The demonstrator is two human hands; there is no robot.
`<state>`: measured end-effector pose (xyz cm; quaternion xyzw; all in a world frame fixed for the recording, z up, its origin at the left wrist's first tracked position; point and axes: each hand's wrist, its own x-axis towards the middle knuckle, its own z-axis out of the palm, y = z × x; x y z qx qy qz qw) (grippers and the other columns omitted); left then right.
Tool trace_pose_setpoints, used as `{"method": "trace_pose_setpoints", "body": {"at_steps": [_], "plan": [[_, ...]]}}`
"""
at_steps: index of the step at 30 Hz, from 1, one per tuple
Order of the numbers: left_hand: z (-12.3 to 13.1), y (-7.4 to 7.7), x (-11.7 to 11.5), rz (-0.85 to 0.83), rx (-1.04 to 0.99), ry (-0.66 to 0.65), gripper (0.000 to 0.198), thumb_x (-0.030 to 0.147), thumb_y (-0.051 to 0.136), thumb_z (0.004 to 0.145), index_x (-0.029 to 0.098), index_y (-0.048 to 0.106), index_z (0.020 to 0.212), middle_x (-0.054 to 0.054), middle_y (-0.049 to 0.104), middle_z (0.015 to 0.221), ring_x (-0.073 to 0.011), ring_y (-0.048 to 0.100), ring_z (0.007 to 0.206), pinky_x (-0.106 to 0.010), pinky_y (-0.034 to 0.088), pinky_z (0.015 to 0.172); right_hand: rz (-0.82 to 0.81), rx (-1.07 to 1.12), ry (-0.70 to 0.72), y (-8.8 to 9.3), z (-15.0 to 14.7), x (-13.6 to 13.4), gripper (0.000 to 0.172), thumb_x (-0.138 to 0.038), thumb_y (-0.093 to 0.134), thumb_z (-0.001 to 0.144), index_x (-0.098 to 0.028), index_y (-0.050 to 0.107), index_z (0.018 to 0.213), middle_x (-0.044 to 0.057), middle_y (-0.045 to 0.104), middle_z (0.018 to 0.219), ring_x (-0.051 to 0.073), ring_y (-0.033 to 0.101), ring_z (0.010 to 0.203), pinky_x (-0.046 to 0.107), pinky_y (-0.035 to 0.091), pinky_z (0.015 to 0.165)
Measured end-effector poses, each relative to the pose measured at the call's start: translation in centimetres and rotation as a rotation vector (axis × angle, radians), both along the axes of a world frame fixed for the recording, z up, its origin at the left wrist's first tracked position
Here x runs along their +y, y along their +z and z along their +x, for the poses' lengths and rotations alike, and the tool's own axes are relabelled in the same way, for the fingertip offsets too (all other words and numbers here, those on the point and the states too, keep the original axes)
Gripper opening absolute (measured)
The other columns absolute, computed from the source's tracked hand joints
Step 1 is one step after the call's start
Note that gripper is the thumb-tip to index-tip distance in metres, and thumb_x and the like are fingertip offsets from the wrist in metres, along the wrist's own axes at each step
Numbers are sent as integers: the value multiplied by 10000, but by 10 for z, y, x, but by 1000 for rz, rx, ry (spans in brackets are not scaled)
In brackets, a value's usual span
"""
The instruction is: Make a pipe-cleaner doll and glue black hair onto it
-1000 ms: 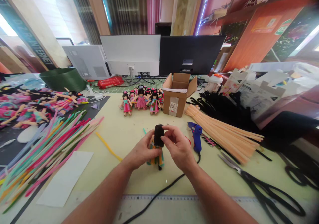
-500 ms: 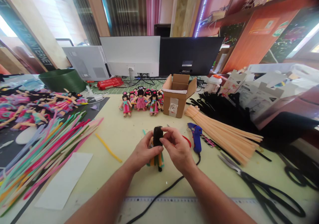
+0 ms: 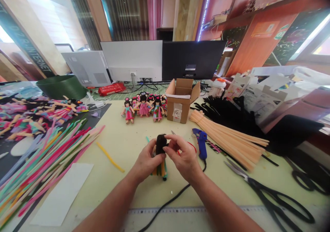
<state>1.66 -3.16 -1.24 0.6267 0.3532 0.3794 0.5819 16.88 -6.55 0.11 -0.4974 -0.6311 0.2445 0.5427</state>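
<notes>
Over the middle of the mat I hold a small pipe-cleaner doll (image 3: 161, 144), its black hair toward me and a yellow, green and teal skirt hanging below. My left hand (image 3: 148, 159) is closed around the doll's left side, thumb across its back. On the other side, my right hand (image 3: 182, 154) pinches at the black hair with thumb and fingertips. The doll's front is hidden from me. Behind my right hand, red-handled scissors (image 3: 191, 147) are mostly covered. A blue glue gun (image 3: 201, 143) lies just right of them, its black cord running toward me.
Finished dolls (image 3: 143, 107) stand beside an open cardboard box (image 3: 177, 108). Coloured pipe cleaners (image 3: 59, 156) and a white card (image 3: 64, 194) lie left, a yellow pipe cleaner (image 3: 110, 157) nearer. Peach pipe cleaners (image 3: 229, 135) and large black scissors (image 3: 260, 187) are on the right.
The black hair that hung long down the doll's back now looks shorter and bunched up between my fingers. The whole view has shifted slightly; both hands keep their hold.
</notes>
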Motion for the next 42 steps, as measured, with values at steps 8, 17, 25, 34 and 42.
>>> {"method": "trace_pose_setpoints", "body": {"at_steps": [8,17,25,34,42], "plan": [[0,3,-3,33,18,-16,424,219,615,800,200,527,1214,-51,630,1094,-203,574,1024,-309,452,875,91,-135,-59,6,3,-1,292,-113,632,805,-235,627,1070,5,530,879,113,523,683,248,476,618],[-2,3,-2,53,22,-40,423,199,608,796,207,535,1213,-43,619,1115,-189,569,1015,-290,448,878,110,-179,-66,8,7,-2,305,-124,652,801,-245,626,1080,19,512,946,120,532,727,251,497,620],[-4,1,0,59,24,-53,425,235,631,791,189,552,1205,-68,640,1069,-221,572,1054,-314,468,882,133,-250,-69,9,11,-2,328,-184,675,801,-267,634,1115,34,527,952,160,563,799,297,526,682],[-7,0,1,-12,-8,-135,435,283,657,790,198,567,1207,-80,629,1125,-230,580,1058,-345,471,918,177,-279,-70,12,13,-2,260,-229,709,787,-234,643,1038,35,553,921,174,563,809,330,525,750],[-5,6,-1,-12,-23,-128,509,292,718,717,176,576,1191,-74,663,1079,-244,605,1023,-330,487,863,175,-295,-69,13,13,-2,294,-242,737,762,-242,649,1043,35,568,923,184,572,829,338,520,766]]}}
